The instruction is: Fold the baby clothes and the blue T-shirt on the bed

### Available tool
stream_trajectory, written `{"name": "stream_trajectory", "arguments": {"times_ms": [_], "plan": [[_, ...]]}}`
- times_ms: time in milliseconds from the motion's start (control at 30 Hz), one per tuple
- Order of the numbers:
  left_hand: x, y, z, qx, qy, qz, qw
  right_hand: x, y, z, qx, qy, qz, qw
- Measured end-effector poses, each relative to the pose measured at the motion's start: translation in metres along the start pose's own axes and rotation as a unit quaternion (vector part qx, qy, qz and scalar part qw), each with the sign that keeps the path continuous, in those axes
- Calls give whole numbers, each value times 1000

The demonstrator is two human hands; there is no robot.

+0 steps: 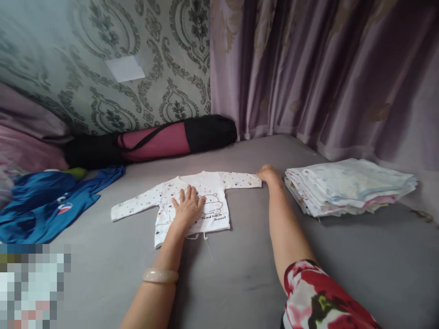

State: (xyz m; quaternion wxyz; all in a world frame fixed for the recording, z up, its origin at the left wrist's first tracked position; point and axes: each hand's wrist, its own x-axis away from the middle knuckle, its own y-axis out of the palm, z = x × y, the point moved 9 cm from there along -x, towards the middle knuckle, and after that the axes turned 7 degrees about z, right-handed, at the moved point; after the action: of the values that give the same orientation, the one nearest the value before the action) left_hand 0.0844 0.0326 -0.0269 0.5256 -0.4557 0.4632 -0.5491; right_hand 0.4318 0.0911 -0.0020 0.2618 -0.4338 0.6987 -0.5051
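The shirt (pixel 213 186) lies under the flat, spread left hand (pixel 189 209); the right hand (pixel 270 175) touches its cuff (pixel 259 183), grip I cannot tell. It looks light, soft, best held by its cuff.

Small shirt (pixel 213 186): white, scattered small multicoloured motifs on sleeves, black line drawing and black lettering on front. Folded cloth stack (pixel 350 187): mostly white, pale blue and pink edges. Garment (pixel 37 196) at left: blue, red-and-white emblem. Long bag (pixel 156 144): black ends, maroon middle. Sheet (pixel 233 283): plain grey. Curtain (pixel 257 68): mauve, gold motifs. Wallpaper (pixel 152 36): grey-green damask. Sleeve (pixel 320 299): red-and-white floral. Bangle (pixel 160 276): creamy.
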Motion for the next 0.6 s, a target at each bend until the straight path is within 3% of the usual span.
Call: {"name": "stream_trajectory", "arguments": {"times_ms": [233,400,500,600], "plan": [[-2,-2,4,-58,16,7,998,-5,7,3,18,-34,-56,998],[-2,-15,13,-106,44,24,993,-3,7,-1,-1,-28,-76,997],[-6,-25,27,-106,81,41,990,-5,9,-9,-52,-47,-72,995],[-18,-28,47,-49,124,44,990,-7,13,-15,-167,-51,-69,982]]}}
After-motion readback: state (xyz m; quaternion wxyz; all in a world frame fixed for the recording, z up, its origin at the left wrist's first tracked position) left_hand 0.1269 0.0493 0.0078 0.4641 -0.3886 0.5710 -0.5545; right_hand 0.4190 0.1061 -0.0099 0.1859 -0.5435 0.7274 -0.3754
